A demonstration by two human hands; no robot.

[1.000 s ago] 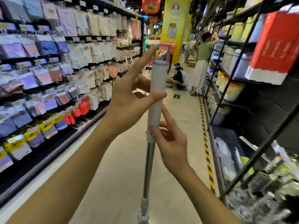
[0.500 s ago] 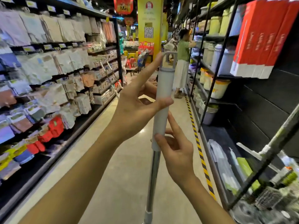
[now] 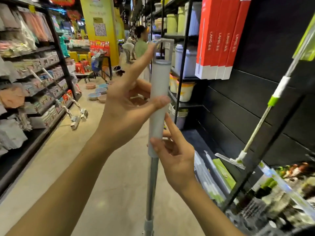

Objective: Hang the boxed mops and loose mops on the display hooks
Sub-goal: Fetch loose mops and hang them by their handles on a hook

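I hold a loose mop (image 3: pixel 159 106) upright in front of me; it has a pale grey handle grip, a hanging loop on top and a metal pole running down out of view. My left hand (image 3: pixel 126 106) holds the grip with the thumb across its front and the index finger stretched up toward the loop. Lower on the grip, my right hand (image 3: pixel 172 150) pinches it between thumb and fingers. Red boxed mops (image 3: pixel 219 38) hang on the black display wall at upper right. A green-and-white loose mop (image 3: pixel 265 114) hangs further right.
Black shelving (image 3: pixel 182 53) with pale containers lines the right side. Cloth-goods shelves (image 3: pixel 34 79) line the left, with two mops (image 3: pixel 75 113) leaning against them. Bowls (image 3: pixel 97 92) sit on the aisle floor. People stand further down the aisle (image 3: pixel 141 45).
The view has swung to the right, toward the black display wall. Both hands keep the same hold on the mop handle.
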